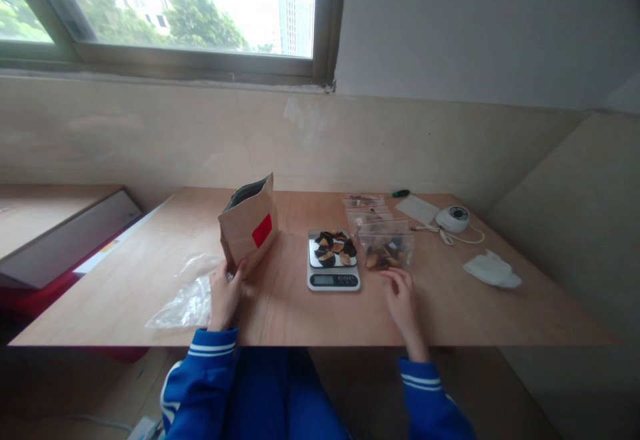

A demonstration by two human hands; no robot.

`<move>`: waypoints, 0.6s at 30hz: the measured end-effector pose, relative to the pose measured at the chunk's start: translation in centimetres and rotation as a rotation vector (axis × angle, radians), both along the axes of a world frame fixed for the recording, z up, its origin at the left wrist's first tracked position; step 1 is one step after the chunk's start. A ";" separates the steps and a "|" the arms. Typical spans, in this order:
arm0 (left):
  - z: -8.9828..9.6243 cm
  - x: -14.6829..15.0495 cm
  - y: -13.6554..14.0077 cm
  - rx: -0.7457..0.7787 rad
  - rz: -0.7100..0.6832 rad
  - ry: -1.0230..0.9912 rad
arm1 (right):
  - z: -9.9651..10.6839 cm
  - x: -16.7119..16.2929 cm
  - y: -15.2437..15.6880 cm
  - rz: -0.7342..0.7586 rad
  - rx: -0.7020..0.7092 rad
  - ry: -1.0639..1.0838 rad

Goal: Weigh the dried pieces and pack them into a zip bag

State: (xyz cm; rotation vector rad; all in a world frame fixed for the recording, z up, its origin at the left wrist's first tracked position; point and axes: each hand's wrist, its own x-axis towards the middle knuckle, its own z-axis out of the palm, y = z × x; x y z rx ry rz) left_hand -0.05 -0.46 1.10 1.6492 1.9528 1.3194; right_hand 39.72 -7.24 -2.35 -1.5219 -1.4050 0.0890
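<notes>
A brown paper bag (245, 233) with a red label stands upright at the left, its mouth open at the top. My left hand (225, 293) grips its lower near corner, thumb on the front and the other fingers partly hidden. Right of the bag sits a small digital kitchen scale (334, 281), with several dark and tan dried slices (334, 248) on its plate. My right hand (400, 293) rests by the near edge of a clear zip bag (387, 250) of similar pieces. Its fingers are loosely bent and apart, and whether they touch the bag is unclear.
Crumpled clear plastic (185, 303) lies by my left wrist. Behind the nearest zip bag are several more small zip bags (367, 210). To the right are a white dome camera (453, 219) with its cable, a white sheet (417, 209), a green-handled tool (401, 193) and a crumpled white tissue (493, 270).
</notes>
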 end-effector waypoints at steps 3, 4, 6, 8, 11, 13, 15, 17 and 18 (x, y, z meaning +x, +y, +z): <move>0.0 0.0 0.0 -0.004 -0.015 0.004 | 0.1 -0.1 0.0 0.006 -0.007 -0.026; 0.0 -0.1 0.0 -0.005 -0.016 0.008 | 0.1 -0.2 0.0 0.004 -0.008 -0.037; 0.0 0.0 0.0 -0.005 -0.010 0.019 | 0.2 -0.3 0.0 -0.002 -0.013 -0.057; 0.1 0.0 -0.1 -0.002 -0.005 0.030 | 0.2 -0.3 0.0 -0.004 -0.023 -0.071; 0.2 0.2 -0.2 -0.003 0.008 0.028 | 0.3 -0.4 0.0 -0.001 -0.034 -0.082; 0.2 0.3 -0.2 -0.002 0.041 0.013 | 0.3 -0.4 -0.1 0.003 -0.039 -0.086; 0.2 0.5 -0.3 0.014 0.094 0.007 | 0.3 -0.4 -0.1 0.004 -0.045 -0.089; 0.2 0.7 -0.4 0.029 0.144 0.024 | 0.3 -0.4 -0.1 0.002 -0.048 -0.090; 0.3 0.8 -0.5 0.028 0.165 0.043 | 0.3 -0.4 -0.1 0.002 -0.047 -0.090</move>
